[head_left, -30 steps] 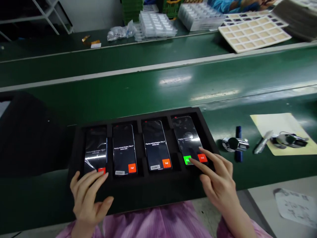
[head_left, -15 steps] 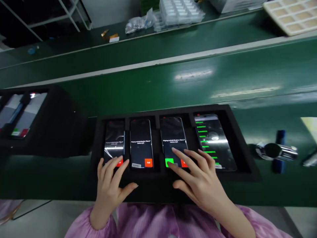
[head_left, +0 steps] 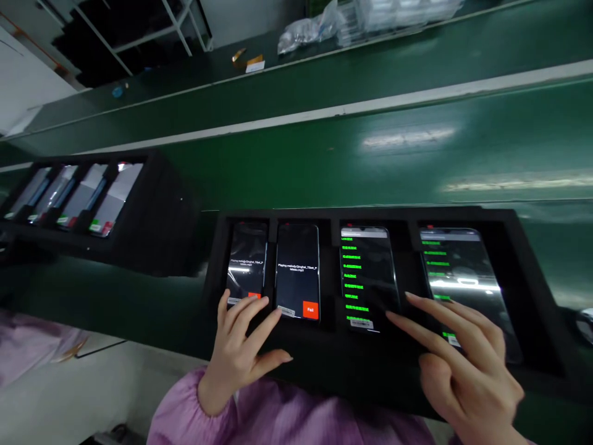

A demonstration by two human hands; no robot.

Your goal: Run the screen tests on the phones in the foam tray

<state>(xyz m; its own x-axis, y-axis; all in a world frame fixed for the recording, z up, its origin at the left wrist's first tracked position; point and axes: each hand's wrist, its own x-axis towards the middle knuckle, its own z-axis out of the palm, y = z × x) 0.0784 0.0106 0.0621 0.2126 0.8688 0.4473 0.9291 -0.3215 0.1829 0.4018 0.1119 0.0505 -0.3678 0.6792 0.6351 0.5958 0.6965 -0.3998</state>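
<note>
A black foam tray (head_left: 333, 272) holds several phones side by side, screens up. My left hand (head_left: 245, 343) rests with spread fingers over the lower ends of the leftmost phone (head_left: 248, 250) and the second phone (head_left: 298, 253). Both show melody text and a red Fail button. On the third phone (head_left: 368, 272) is a list of green lines. My right hand (head_left: 467, 358) has its fingers apart, its index tip near that phone's lower right edge. It partly covers the rightmost phone (head_left: 463, 266), also lit with green lines. Neither hand holds anything.
At the left stands another black foam tray (head_left: 160, 216) with several phones. Clear plastic packaging (head_left: 315, 31) and small orange pieces (head_left: 254, 60) lie on the far green ledge. A metal object (head_left: 586, 321) is cut off at the right edge. Another person's sleeve (head_left: 37, 340) shows lower left.
The third phone's screen went from melody text with green and red buttons to a green list. My right hand moved right, off its green button. The view turned left.
</note>
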